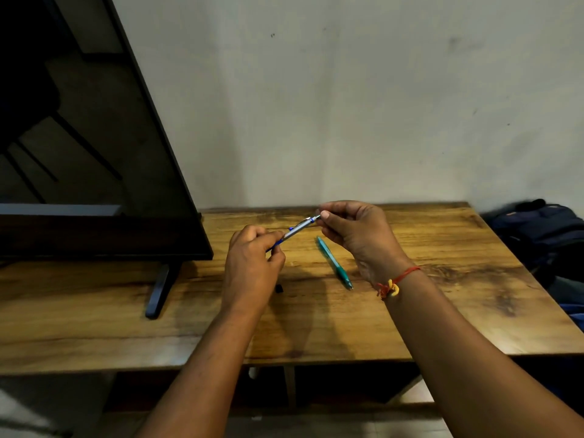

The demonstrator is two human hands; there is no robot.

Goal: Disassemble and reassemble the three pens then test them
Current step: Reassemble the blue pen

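1. I saw the left hand [252, 263] pinching the lower blue end of a silver-and-blue pen [295, 231], held above the table [458, 279].
2. The right hand [357, 235] had its fingers [325, 216] closed on the pen's upper end.
3. A teal pen [333, 262] lay on the table under the right hand, and a small black piece [279, 289] lay near the left wrist.

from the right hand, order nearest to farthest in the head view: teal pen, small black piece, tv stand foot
1. teal pen, on the table just under the right hand
2. small black piece, on the table further left
3. tv stand foot, far left
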